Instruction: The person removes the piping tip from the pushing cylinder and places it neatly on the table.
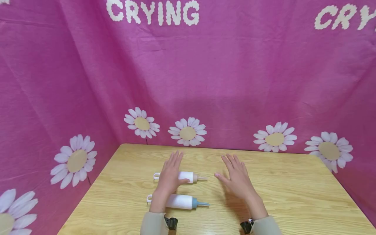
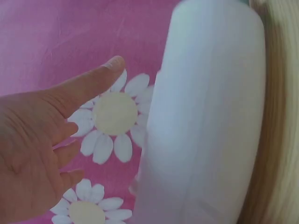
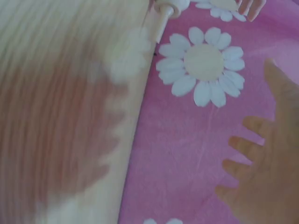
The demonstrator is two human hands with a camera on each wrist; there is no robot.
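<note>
Two white squeeze bottles lie on their sides, nozzles pointing right, a white loop at each left end. The farther squeeze bottle (image 1: 185,176) has a beige nozzle; the nearer squeeze bottle (image 1: 180,201) has a blue-grey one. My left hand (image 1: 170,176), fingers extended, overlaps the farther bottle in the head view, its wrist passing over the nearer one. In the left wrist view, a white bottle (image 2: 205,112) fills the space beside the spread thumb. To the right of both nozzles is my right hand (image 1: 238,181), fingers straight and thumb apart, holding nothing.
A light wood-grain table (image 1: 293,192) carries the bottles. Pink cloth (image 1: 223,71) with white daisies and lettering hangs behind the table and along its left side. The right hand's shadow falls on the tabletop.
</note>
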